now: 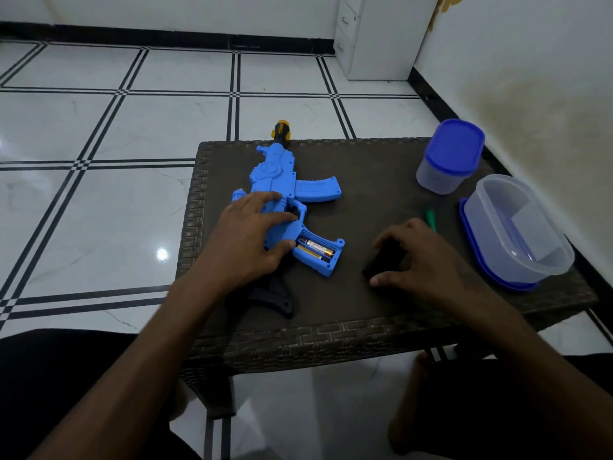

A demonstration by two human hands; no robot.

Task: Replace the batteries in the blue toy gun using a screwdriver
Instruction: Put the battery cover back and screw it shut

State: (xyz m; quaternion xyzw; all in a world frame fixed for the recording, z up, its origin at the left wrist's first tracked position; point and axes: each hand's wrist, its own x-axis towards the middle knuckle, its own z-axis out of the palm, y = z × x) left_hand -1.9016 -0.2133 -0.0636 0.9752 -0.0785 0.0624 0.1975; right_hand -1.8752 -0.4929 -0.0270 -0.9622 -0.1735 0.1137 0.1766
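I see the blue toy gun (pixel 282 194) lying flat along the left side of the dark woven table (pixel 365 313), its yellow-and-black muzzle (pixel 281 130) poking just past the far edge and its dark stock (pixel 275 298) pointing toward the near edge. The grip's battery compartment (pixel 318 252) is uncovered, and I can make out two gold-and-black batteries (pixel 315 247) seated side by side inside it. The left hand (pixel 252 234) lies spread over the rear of the gun's body, fingers mostly straight and pressing down, the thumb touching the edge of the compartment. The right hand (pixel 421 260) sits on the table just right of the grip, its fingers and thumb curled around a small black piece (pixel 381 263), which I take to be the compartment cover. Just beyond that hand a green object (pixel 430 216), possibly the screwdriver's handle, lies on the table; most of it is hidden. At the far right corner stands a clear container with a blue lid (pixel 447 157), and along the right edge an open clear tub (pixel 517 227) rests on its own blue lid (pixel 477 257).
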